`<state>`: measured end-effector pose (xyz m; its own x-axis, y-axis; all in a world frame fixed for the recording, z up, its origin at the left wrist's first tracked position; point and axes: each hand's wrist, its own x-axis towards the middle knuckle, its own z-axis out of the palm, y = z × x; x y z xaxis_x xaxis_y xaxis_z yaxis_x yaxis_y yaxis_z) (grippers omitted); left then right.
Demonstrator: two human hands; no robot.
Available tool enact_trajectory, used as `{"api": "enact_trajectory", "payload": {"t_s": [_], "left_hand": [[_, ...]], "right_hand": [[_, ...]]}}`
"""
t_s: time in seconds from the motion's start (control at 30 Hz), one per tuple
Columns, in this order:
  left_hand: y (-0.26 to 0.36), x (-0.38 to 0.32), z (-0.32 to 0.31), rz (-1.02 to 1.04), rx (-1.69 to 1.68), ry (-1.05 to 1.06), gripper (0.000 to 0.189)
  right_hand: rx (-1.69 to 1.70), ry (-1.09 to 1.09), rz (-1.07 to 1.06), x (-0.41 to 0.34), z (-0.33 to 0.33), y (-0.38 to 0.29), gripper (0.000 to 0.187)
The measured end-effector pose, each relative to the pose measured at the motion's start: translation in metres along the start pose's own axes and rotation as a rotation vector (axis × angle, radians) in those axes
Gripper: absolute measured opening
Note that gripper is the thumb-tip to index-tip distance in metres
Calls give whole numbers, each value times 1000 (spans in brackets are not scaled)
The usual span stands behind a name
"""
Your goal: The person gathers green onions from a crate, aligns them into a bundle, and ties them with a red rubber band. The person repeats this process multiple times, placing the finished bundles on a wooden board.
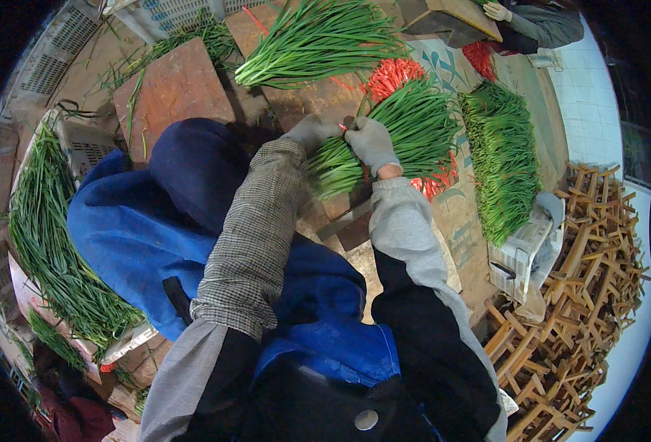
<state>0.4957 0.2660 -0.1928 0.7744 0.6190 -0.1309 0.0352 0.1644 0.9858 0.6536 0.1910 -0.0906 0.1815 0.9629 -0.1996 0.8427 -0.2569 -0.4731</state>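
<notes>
Both my hands wear pale gloves and meet over a bundle of green garlic chives (419, 130), its cut stem ends (334, 171) pointing to the lower left. Pinched between my left hand (311, 131) and my right hand (372, 142) are the ends of a red tie (343, 127). The tie seems to pass around the bundle near its stems; my right hand partly hides it. Just beyond lies a larger, loose pile of chives (317, 47) on a brown board. A heap of red ties (394, 77) sits between the pile and the bundle.
Stacked chive bundles (499, 160) stand at the right, beside a white crate (516, 265) and piled wooden stools (579, 265). A crate of chives (60, 237) is at my left. A co-worker's gloved hand (496, 11) shows at top right; another person's sleeve (74, 411) at lower left.
</notes>
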Motion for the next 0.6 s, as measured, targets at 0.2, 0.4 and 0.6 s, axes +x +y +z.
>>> {"api": "enact_trajectory", "payload": {"t_s": [0.2,0.4,0.6], "left_hand": [[26,-1,7,206,712,70,20],[60,-4,20,-84,1028,212,37],[78,-4,21,-15,1133,158,32]], "right_hand": [[90,65,3,-7,2,2,25],[163,162,-77,-16,4,4,28],[425,108,7,-25,5,13,31]]}}
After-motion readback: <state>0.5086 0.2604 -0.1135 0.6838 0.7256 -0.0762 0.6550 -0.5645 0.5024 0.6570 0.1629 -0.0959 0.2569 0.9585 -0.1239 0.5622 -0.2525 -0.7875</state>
